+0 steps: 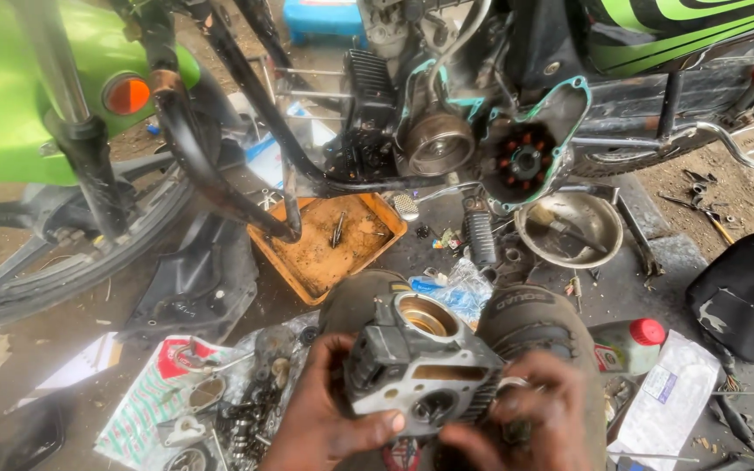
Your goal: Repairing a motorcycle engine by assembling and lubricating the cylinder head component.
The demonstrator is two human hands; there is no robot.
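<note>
Both hands sit at the bottom edge of the view, wrapped around a grey cast-metal engine cylinder head [421, 362] that rests over the person's knees. Left hand [325, 419] grasps it from the left and below, thumb laid across the lower machined face; right hand [534, 410] clasps the finned right end, fingers curled over it. Neither palm is slack.

As a judgement, the strip-down looks well advanced: the part is already off the motorcycle [482, 96], whose engine stands open behind, side cover gone, with the round steel rotor [436, 144] and the copper-wound stator [524, 161] bare inside a teal gasket edge. Refitting looks wholly undone, and whether the part in hand is being cleaned or only inspected cannot be told.

The head is dull, oily aluminium, blocky, with thin cooling fins, a smooth brass-toned round bore on top and a flat gasket face. On the dirt floor beyond the knees lies a rusty orange square tray [329, 240] (gritty, with a bolt or two inside), just beside a dented round steel bowl [569, 228]. At the floor's lower left, small greasy gears and washers [237, 410] are spread on printed plastic sheeting. A red-capped plastic bottle [626, 344] lies just right of the right knee.
</note>
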